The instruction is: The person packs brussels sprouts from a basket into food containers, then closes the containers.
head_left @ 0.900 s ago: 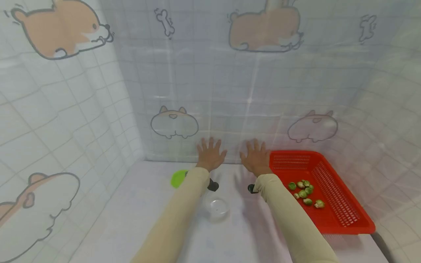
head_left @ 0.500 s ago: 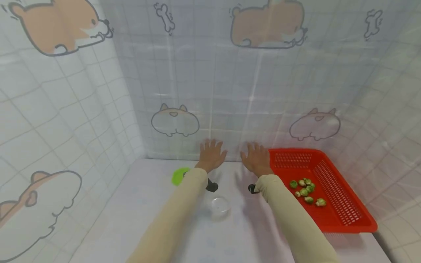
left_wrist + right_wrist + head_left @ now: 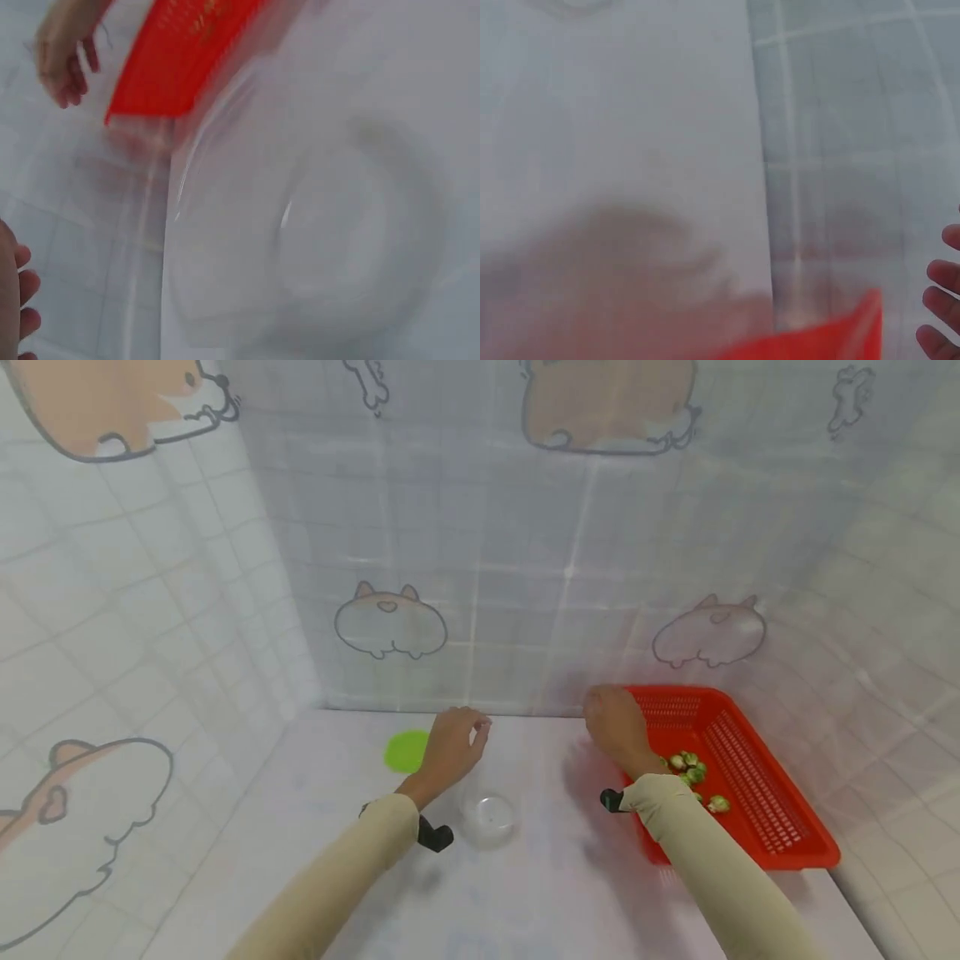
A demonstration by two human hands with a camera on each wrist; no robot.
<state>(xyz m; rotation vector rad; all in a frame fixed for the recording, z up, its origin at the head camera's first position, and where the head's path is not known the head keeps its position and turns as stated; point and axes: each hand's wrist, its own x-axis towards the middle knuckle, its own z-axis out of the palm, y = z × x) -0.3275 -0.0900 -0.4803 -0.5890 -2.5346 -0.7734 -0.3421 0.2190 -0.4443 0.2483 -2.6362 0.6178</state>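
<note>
Over the table, my left hand (image 3: 453,743) hovers with its fingers loosely bent and nothing in them. A clear round bowl (image 3: 489,818) stands on the table just nearer to me than that hand. Left of the hand lies a bright green disc (image 3: 406,752), partly covered by it. My right hand (image 3: 617,727) is raised beside the far left corner of a red plastic basket (image 3: 806,858), holding nothing. Several Brussels sprouts (image 3: 693,768) lie in the basket, some hidden behind the right wrist. In the right wrist view its fingers (image 3: 941,300) hang relaxed and apart.
A white table (image 3: 330,860) reaches back to a curtain (image 3: 517,552) printed with cartoon dogs, which also covers both sides. Dark wrist straps show at both sleeve cuffs. The basket stands along the table's right edge.
Both hands were spread flat side by side at the back of the table. The left has drawn back and left, the right has moved right to the basket, and the fingers have relaxed.
</note>
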